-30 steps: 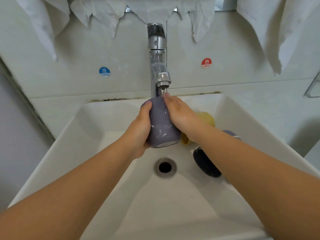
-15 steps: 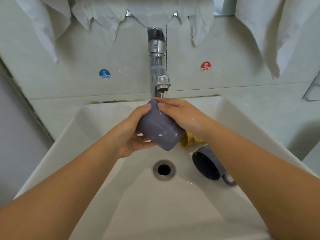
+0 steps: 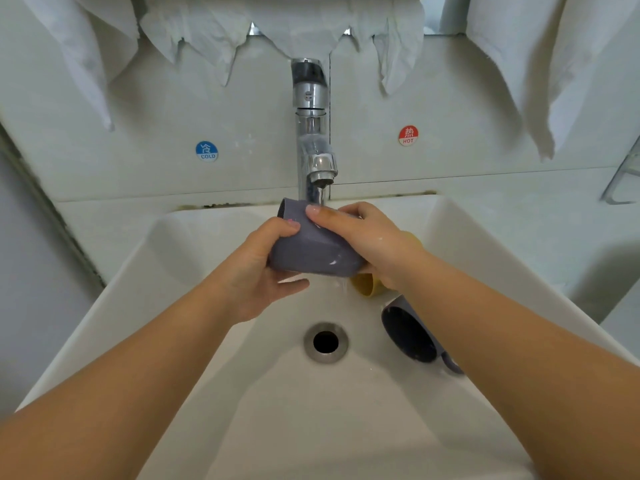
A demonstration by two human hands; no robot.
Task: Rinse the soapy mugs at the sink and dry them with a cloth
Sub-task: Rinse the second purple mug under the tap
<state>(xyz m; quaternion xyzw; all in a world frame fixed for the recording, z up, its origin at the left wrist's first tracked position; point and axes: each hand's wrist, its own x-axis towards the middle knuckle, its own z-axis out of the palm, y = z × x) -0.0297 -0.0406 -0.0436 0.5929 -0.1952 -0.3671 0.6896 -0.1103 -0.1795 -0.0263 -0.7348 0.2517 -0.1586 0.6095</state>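
A grey-purple mug lies nearly on its side under the running tap, its mouth toward the back left. My left hand grips it from the left with the thumb on top. My right hand holds its right end, fingers laid over the top where the water lands. A few soap flecks show on the mug's side. A yellow mug lies behind my right wrist, mostly hidden. A second dark grey mug lies on its side in the white sink.
The drain sits open in the middle of the basin. White cloths hang from a rail on the wall above the tap. Blue COLD and red HOT stickers flank the tap.
Both hands have tipped the grey-purple mug from base-toward-me upright to almost horizontal under the stream, mouth swinging to the back left. The mugs in the basin have stayed put.
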